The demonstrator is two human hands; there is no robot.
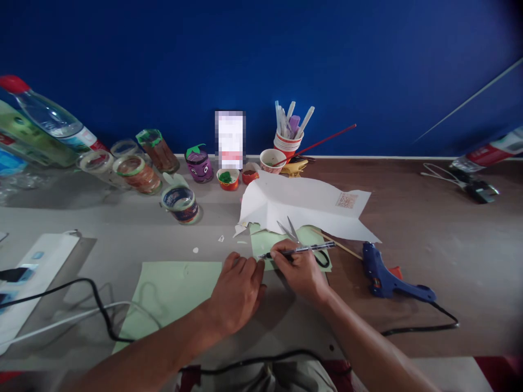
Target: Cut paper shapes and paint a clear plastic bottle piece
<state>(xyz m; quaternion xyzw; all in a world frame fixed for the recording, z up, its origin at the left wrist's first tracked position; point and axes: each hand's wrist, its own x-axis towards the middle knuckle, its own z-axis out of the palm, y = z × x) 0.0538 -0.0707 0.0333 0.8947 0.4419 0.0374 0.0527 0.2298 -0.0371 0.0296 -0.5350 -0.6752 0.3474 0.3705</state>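
Observation:
My right hand [300,269] grips a dark pen [314,247] with a clear end, its tip pointing left. Close to that tip, my left hand [239,288] is closed with curled fingers; whatever they pinch or press is hidden. Under the pen lies a piece of pale green paper [265,239], partly covered by my right hand. Scissors [292,233] rest on it with blades apart, one black handle loop showing beside my right hand. A larger pale green sheet [175,291] lies left, partly beneath my left forearm.
Cut white paper [306,198] lies ahead. A blue glue gun [382,275] sits right, its cable trailing. Several jars, a purple painted jar [199,166], paint cups [227,178] and a phone [230,139] line the back. Cables cross at left beside a white power strip [44,261].

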